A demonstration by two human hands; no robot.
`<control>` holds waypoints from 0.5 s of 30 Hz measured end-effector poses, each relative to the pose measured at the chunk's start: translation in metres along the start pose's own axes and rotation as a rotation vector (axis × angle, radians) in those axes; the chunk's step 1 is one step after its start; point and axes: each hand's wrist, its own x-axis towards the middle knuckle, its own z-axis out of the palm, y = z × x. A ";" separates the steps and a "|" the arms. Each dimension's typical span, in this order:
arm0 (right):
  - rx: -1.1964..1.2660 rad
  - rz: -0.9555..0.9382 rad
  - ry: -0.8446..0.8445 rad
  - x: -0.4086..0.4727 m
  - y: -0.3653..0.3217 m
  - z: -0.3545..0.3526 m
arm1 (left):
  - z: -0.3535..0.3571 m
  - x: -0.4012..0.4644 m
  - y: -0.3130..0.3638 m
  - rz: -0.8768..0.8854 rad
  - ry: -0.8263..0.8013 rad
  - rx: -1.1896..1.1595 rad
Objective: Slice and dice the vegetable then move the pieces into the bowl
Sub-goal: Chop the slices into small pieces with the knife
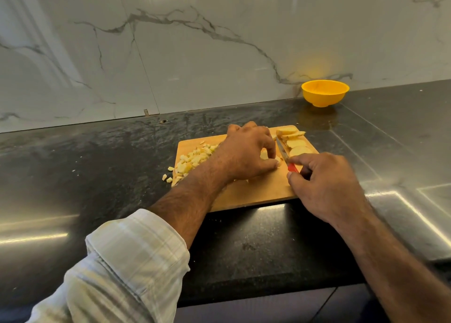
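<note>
Left hand: the left hand (246, 151) is arched over the middle of the cutting board (258, 190), fingertips curled down and pinching a pale slice (264, 154) of the vegetable against the wood.
Right hand: the right hand (327, 186) is closed round the red handle of the knife (286, 157), forefinger laid along the top; the blade points away from the person, just right of the left fingertips.
Vegetable: uncut round slices (296, 144) lie fanned at the far right corner of the board; diced pieces (192, 159) are heaped on its left side, and a few stray bits (167, 176) sit on the desk (97, 166) just off the left edge.
Bowl: the yellow bowl (325, 93) stands well apart, at the back right against the marble wall; nothing shows inside it.
Step in hand: dicing, slice by slice, seemingly partway through.
Next move: likely a downward cut close beside the holding fingertips, which must stay tucked clear of the edge; the remaining slices need the same before anything is carried to the bowl.
</note>
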 end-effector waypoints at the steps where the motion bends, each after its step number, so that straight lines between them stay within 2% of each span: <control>1: -0.005 0.004 -0.002 0.000 0.000 0.000 | 0.001 0.000 0.001 0.001 0.013 0.009; 4: -0.030 0.028 -0.011 -0.001 0.000 -0.001 | 0.003 0.001 0.002 -0.005 0.027 -0.003; 9: -0.055 0.066 -0.031 -0.003 0.000 0.002 | 0.003 0.002 0.000 -0.041 -0.037 0.014; 15: -0.080 0.111 -0.018 0.000 0.000 -0.001 | 0.005 0.003 0.001 -0.066 -0.002 -0.014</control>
